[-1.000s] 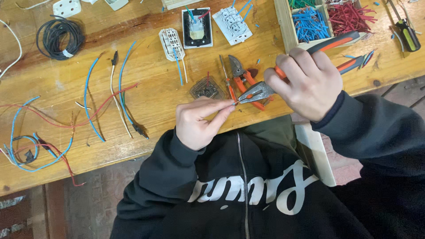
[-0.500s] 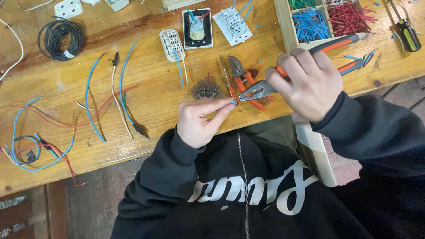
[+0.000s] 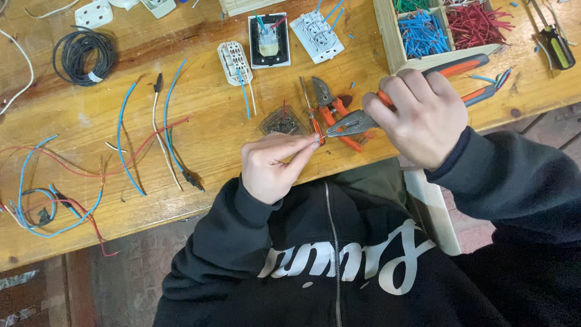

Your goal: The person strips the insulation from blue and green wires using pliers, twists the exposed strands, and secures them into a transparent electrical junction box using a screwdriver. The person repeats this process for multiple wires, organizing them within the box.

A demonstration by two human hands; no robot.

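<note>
Head view: the right hand point(image 3: 423, 118) is closed around the orange-and-black handles of a pair of pliers point(image 3: 387, 109), whose grey nose points toward eight o'clock. At the tip, the left hand point(image 3: 272, 166) pinches a short piece of wire point(image 3: 316, 139) between thumb and forefinger. From the left hand the pliers lie toward two o'clock, long axis running from two to eight, and the nose touches the wire right at the fingertips. The wire is thin, too small to tell its colour. Both hover over the near edge of the wooden bench point(image 3: 200, 136), beside orange cutters point(image 3: 333, 109).
</note>
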